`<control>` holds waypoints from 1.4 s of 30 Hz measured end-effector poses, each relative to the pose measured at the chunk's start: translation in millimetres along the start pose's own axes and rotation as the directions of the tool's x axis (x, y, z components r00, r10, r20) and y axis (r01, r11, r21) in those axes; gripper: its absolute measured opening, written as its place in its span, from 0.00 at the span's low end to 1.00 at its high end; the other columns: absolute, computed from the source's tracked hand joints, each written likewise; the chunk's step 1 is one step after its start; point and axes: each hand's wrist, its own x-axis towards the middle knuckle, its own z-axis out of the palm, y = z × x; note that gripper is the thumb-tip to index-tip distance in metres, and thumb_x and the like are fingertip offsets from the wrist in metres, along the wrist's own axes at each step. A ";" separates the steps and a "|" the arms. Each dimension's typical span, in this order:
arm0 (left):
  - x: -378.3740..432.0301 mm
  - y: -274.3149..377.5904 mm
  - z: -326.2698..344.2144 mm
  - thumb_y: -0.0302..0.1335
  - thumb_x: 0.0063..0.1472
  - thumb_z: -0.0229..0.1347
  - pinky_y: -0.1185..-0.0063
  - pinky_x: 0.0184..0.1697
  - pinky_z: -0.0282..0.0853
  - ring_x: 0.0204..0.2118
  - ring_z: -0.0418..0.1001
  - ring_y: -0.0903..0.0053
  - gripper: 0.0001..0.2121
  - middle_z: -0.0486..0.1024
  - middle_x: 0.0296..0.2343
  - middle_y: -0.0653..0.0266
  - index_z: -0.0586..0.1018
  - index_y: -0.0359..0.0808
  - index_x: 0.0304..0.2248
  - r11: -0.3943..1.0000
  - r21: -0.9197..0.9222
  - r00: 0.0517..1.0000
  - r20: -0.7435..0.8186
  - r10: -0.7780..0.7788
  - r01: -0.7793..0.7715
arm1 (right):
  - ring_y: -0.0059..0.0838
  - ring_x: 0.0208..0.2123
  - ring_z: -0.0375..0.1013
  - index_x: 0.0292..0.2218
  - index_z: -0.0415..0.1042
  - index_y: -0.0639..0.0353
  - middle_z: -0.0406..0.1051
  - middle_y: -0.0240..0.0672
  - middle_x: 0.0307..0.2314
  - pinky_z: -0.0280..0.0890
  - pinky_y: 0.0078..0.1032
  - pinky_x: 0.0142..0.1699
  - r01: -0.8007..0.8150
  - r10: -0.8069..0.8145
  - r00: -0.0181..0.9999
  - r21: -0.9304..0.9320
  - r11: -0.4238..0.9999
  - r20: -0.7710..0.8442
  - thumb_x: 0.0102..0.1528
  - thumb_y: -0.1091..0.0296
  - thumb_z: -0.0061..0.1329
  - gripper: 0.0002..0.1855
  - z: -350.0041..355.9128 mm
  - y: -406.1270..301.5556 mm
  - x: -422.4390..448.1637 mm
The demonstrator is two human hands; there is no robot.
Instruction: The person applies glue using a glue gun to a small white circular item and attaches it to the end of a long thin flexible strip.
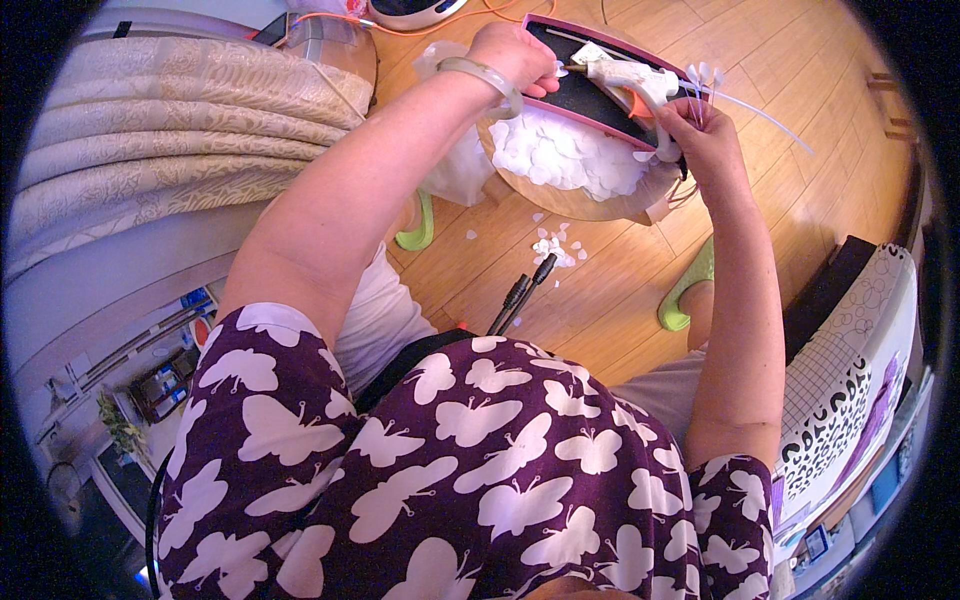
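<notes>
My left hand [516, 60], a pale bangle on its wrist, pinches a small white petal [560, 70] at the nozzle of a white hot glue gun [630, 76]. An orange trigger shows on the gun, and a clear glue stick [769, 116] trails from its back. The gun lies over a pink-rimmed box [592, 118] with a black inside. Between thumb and fingers, my right hand [703, 135] holds several thin stems [699, 111] tipped with white petals. That hand is right by the gun's handle; whether it touches the handle is hidden.
Below the box, a round wooden tray [637, 202] carries a heap of white petals [570, 154]. More loose petals [553, 250] lie on the wood floor near two black cable connectors [525, 291]. An orange cable [420, 31] runs along the back. Patterned fabric [180, 127] is at left.
</notes>
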 end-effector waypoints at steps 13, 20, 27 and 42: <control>1.7 -2.8 3.8 0.22 0.49 0.52 0.84 0.24 0.71 0.23 0.72 0.77 0.07 0.71 0.22 0.59 0.69 0.28 0.28 0.991 -0.128 0.999 -0.047 0.024 -0.030 | 0.16 0.17 0.64 0.25 0.68 0.63 0.67 0.29 0.18 0.58 0.15 0.22 0.010 -0.010 1.000 0.008 1.000 0.017 0.46 0.67 0.49 0.09 -1.2 3.2 1.7; 4.3 -7.4 5.7 0.18 0.45 0.52 0.84 0.22 0.70 0.20 0.73 0.78 0.04 0.73 0.20 0.59 0.72 0.28 0.24 0.990 -0.126 0.993 -0.110 0.047 -0.061 | 0.15 0.17 0.63 0.24 0.68 0.63 0.66 0.28 0.17 0.57 0.15 0.22 0.016 -0.016 1.000 0.002 1.000 0.019 0.46 0.66 0.49 0.09 -0.8 5.9 3.8; -1.5 -5.2 4.2 0.18 0.44 0.52 0.85 0.21 0.70 0.19 0.73 0.79 0.04 0.73 0.19 0.58 0.73 0.28 0.23 0.988 -0.148 0.998 -0.060 0.030 -0.038 | 0.15 0.17 0.62 0.24 0.68 0.63 0.66 0.28 0.16 0.57 0.14 0.21 0.034 -0.034 0.999 0.020 0.999 0.028 0.46 0.67 0.49 0.09 -0.3 2.7 1.7; -3.9 -1.5 -6.7 0.19 0.43 0.50 0.85 0.20 0.68 0.17 0.71 0.82 0.03 0.73 0.17 0.61 0.74 0.30 0.21 0.998 0.044 0.994 -0.095 0.053 -0.049 | 0.13 0.17 0.61 0.24 0.68 0.60 0.65 0.25 0.17 0.55 0.12 0.22 0.011 -0.011 1.000 -0.046 0.999 0.011 0.47 0.66 0.48 0.08 1.2 -1.8 0.0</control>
